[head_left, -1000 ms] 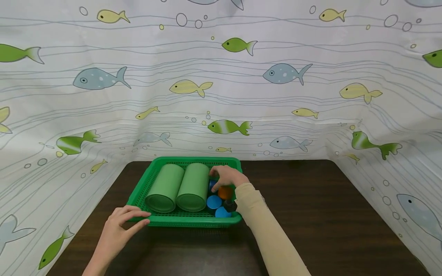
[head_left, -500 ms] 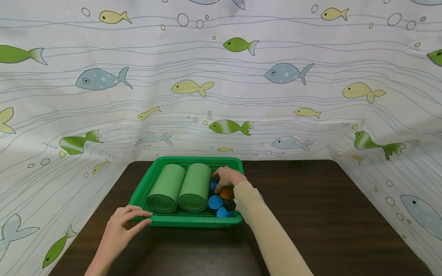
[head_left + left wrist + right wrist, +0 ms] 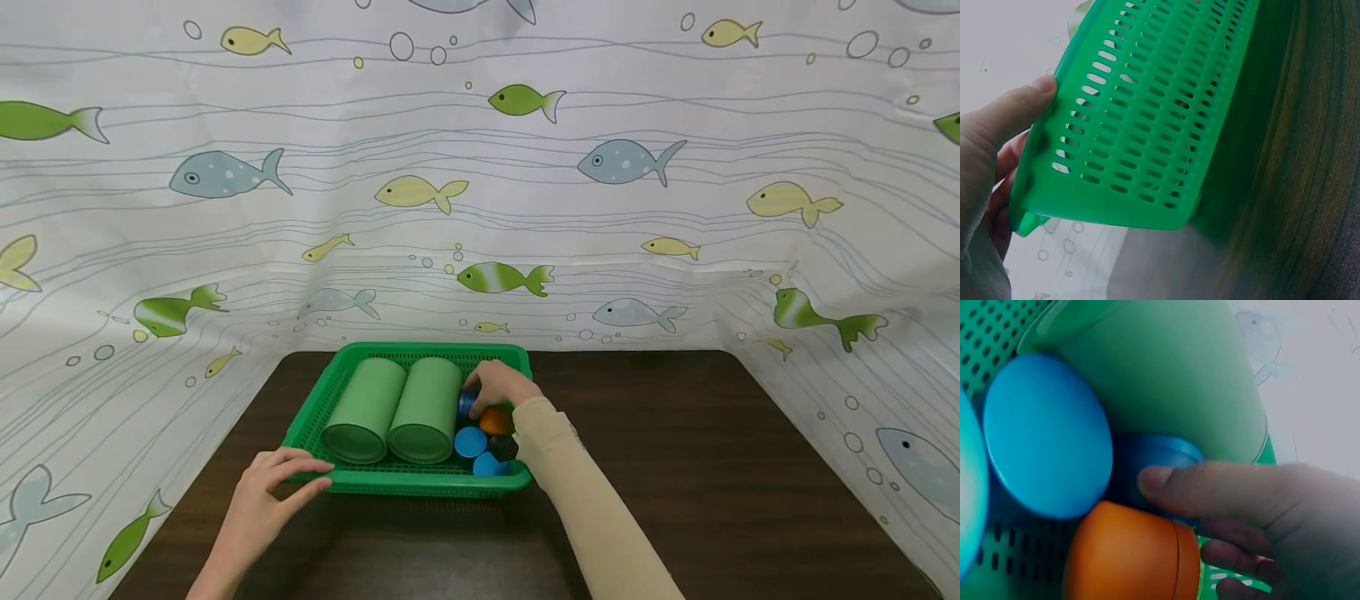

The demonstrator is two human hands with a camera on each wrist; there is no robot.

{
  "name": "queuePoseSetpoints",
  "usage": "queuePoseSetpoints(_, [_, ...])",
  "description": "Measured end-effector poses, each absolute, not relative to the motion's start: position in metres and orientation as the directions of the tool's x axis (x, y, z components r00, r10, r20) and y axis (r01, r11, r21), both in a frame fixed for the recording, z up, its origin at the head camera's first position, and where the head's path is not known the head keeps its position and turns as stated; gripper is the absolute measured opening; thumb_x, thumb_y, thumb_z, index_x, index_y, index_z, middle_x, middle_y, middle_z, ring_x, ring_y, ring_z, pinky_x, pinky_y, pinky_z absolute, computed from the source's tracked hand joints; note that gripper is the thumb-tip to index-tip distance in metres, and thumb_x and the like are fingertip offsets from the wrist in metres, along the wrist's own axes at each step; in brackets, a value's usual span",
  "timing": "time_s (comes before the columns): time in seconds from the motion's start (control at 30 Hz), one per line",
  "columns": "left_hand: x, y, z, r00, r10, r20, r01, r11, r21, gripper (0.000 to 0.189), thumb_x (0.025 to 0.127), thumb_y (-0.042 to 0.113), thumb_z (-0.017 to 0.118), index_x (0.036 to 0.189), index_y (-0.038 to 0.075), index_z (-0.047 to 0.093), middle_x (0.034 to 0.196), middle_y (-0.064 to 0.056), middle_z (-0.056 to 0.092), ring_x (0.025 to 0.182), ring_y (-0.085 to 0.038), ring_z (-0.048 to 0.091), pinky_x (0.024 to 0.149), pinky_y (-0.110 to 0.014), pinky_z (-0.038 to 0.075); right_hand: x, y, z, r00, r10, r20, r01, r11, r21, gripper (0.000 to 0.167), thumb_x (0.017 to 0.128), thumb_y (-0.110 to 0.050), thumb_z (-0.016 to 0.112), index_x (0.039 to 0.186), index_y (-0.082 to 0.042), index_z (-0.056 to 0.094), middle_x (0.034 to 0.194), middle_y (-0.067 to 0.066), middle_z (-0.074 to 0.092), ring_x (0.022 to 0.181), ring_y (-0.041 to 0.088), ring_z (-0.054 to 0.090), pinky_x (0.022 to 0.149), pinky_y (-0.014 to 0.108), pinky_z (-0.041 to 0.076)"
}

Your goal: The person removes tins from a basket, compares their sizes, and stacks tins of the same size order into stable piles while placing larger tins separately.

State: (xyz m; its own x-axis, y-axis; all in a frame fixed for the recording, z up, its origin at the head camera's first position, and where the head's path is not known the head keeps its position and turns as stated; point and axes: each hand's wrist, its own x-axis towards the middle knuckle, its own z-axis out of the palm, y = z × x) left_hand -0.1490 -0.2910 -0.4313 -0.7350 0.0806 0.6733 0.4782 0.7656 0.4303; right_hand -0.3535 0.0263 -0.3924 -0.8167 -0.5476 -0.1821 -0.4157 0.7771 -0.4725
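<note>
A green plastic basket (image 3: pixel 408 478) stands on the table. At its near left corner my left hand (image 3: pixel 272 490) pinches the rim; the left wrist view has the thumb on the outer side and fingers behind. Inside the basket, at the right, my right hand (image 3: pixel 507 387) grips a small dark blue round container (image 3: pixel 1157 456), thumb (image 3: pixel 1175 486) on its near side and its far side partly hidden. That container lies against a light green cylinder (image 3: pixel 426 408), with an orange round container (image 3: pixel 1132 550) close beside it.
Another light green cylinder (image 3: pixel 364 410) lies parallel at the left in the basket. Near the front right corner are two bright blue lids, one a blue lid (image 3: pixel 471 442), and a black object (image 3: pixel 502 448). A fish-patterned curtain (image 3: pixel 420 233) surrounds the dark wooden table (image 3: pixel 660 450).
My right hand's fingers have closed in around the dark blue container, which now shows more of its side. The left hand stays at the basket rim. The head view has shifted slightly.
</note>
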Motion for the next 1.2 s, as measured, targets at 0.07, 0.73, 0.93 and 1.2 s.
queuePoseSetpoints(0.07, [-0.149, -0.291, -0.431, -0.737, 0.083, 0.671, 0.478, 0.765, 0.431, 0.039, 0.066, 0.004, 0.089, 0.092, 0.030, 0.077, 0.092, 0.015, 0.067, 0.095, 0.005, 0.044, 0.080, -0.016, 0.033, -0.353, 0.026, -0.392, -0.814, -0.548, -0.190, -0.413, 0.777, -0.475, 0.049, 0.083, -0.018, 0.082, 0.129, -0.013, 0.066, 0.134, 0.007, 0.064, 0.121, 0.025, 0.059, 0.097, 0.039, 0.053])
queuePoseSetpoints(0.73, [-0.148, -0.292, -0.433, -0.733, 0.089, 0.674, 0.474, 0.778, 0.413, 0.040, 0.065, 0.005, 0.089, 0.091, 0.032, 0.077, 0.092, 0.016, 0.066, 0.095, 0.006, 0.043, 0.082, -0.019, 0.032, -0.347, 0.026, -0.386, -0.818, -0.544, -0.186, -0.431, 0.794, -0.429, 0.051, 0.081, -0.022, 0.083, 0.129, -0.013, 0.067, 0.131, 0.006, 0.066, 0.116, 0.024, 0.062, 0.094, 0.036, 0.054])
queuePoseSetpoints(0.93, [-0.148, -0.292, -0.433, -0.725, 0.094, 0.683, 0.491, 0.766, 0.415, 0.042, 0.065, 0.005, 0.088, 0.093, 0.034, 0.076, 0.093, 0.015, 0.067, 0.095, 0.006, 0.044, 0.081, -0.015, 0.033, -0.345, 0.028, -0.381, -0.827, -0.544, -0.141, -0.444, 0.787, -0.428, 0.050, 0.081, -0.022, 0.084, 0.128, -0.015, 0.068, 0.131, 0.005, 0.066, 0.114, 0.023, 0.062, 0.093, 0.037, 0.054])
queuePoseSetpoints(1.2, [-0.149, -0.292, -0.432, -0.720, 0.100, 0.687, 0.499, 0.762, 0.412, 0.041, 0.065, 0.004, 0.088, 0.093, 0.032, 0.077, 0.093, 0.014, 0.067, 0.093, 0.006, 0.045, 0.081, -0.015, 0.034, -0.341, 0.035, -0.373, -0.824, -0.559, -0.090, -0.459, 0.753, -0.471, 0.050, 0.083, -0.021, 0.081, 0.130, -0.015, 0.066, 0.133, 0.006, 0.065, 0.117, 0.024, 0.061, 0.097, 0.038, 0.052])
